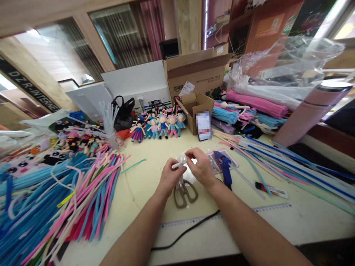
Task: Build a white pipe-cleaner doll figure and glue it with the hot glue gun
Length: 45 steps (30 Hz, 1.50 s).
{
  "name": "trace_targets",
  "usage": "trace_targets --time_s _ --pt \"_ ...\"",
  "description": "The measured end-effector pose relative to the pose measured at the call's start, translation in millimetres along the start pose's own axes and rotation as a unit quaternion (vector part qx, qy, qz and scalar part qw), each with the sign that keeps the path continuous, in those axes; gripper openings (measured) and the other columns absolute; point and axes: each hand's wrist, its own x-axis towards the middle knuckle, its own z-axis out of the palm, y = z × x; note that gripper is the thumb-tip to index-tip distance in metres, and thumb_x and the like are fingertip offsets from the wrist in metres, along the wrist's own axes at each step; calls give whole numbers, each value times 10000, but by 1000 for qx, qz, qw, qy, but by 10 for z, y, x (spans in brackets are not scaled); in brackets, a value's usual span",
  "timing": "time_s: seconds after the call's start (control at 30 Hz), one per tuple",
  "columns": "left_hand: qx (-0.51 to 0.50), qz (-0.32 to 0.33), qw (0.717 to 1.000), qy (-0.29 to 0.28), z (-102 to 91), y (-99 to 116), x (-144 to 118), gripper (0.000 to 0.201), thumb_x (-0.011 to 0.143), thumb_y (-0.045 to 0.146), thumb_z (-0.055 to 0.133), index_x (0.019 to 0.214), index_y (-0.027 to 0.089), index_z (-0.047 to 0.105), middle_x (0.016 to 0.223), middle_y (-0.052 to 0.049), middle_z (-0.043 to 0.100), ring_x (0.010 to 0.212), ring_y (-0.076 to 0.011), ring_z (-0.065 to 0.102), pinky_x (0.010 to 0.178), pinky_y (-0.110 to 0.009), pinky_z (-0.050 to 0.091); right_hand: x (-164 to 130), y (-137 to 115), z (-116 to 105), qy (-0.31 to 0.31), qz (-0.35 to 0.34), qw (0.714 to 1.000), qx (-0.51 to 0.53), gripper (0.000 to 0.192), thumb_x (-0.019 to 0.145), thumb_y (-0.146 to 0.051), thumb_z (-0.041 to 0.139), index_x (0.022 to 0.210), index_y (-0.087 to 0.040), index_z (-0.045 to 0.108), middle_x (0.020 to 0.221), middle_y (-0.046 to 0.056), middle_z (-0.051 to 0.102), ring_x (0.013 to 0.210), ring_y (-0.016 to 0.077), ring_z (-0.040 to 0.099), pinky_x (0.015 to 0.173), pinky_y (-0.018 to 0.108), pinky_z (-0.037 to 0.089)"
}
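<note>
While a pale yellow table [144,184] is covered on the left by a heap of blue and pink pipe cleaners [55,207], a row of small dolls [158,125] is stood before a cardboard box [199,72] at the back. Scissors [184,192] and a blue glue gun [224,168] are laid near the middle. Above the scissors, a small white pipe-cleaner figure [181,162] is pinched between the left hand [169,177] and right hand [201,168], both closed on it.

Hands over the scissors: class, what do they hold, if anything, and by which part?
Both hold a small white pipe-cleaner figure. The left hand pinches its side arm; the right hand pinches near the round top. The scissors lie untouched below.
</note>
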Motion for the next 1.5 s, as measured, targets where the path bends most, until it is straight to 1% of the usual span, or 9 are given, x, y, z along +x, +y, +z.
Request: trace_targets --time_s 0.17,0.37,0.5,0.63,0.7,0.83,1.17,1.33,1.5 --pt "-36 0 999 -26 2 16 -10 269 613 320 711 700 190 492 608 52 462 583 -99 418 545 -223 324 5 -27 -33 4 1 1000 8 109 797 -129 495 792 -199 579 778 40 599 768 173 558 699 295 454" --pt "-46 -1 998 -44 15 26 -32 260 630 313 703 717 186 493 618 55 443 576 -90 400 541 -216 323 20 -42 -50 10 8 1000 15 135 779 -100 487 768 -199 579 761 34 579 749 171 545 700 298 446" --pt "-43 3 998 -37 14 37 -40 266 610 305 715 712 188 500 628 55 459 581 -90 406 551 -217 330 25 -44 -54 4 14 999 28 133 787 -109 490 792 -197 589 773 31 588 749 165 552 694 293 448" --pt "-60 19 998 -11 -11 53 -17 270 604 289 718 706 190 489 628 55 472 588 -93 420 560 -221 336 28 -59 -63 9 12 999 45 172 850 -159 455 941 -202 595 888 55 619 830 173 571 734 306 459" --pt "-56 31 998 6 -24 52 0 268 607 278 720 706 189 487 628 54 474 592 -93 422 560 -222 331 22 -65 -58 16 7 999 41 181 851 -164 458 971 -202 588 898 57 617 838 174 571 748 312 460" --pt "-32 46 998 23 -25 23 20 262 613 263 719 698 187 484 619 53 459 583 -92 403 549 -225 313 -2 -49 -23 7 5 1000 24 144 791 -159 536 920 -199 585 836 42 610 788 174 566 735 313 464" --pt "18 68 997 19 -6 -86 25 217 622 215 687 743 196 508 664 42 502 586 -94 428 557 -228 327 15 -54 -37 18 45 999 22 85 764 -141 530 808 -188 585 764 35 612 716 162 572 670 286 468" --pt "8 55 998 19 3 -66 24 230 598 210 693 742 187 516 654 43 506 589 -91 439 557 -218 335 14 -65 -54 12 35 999 28 95 780 -135 520 805 -189 594 763 32 612 721 157 567 672 279 461" --pt "-57 2 998 -8 15 4 8 266 574 253 732 736 165 541 669 32 534 622 -95 473 584 -220 360 13 -60 -63 7 16 1000 21 111 794 -129 510 818 -186 601 783 41 612 755 166 572 692 285 458"
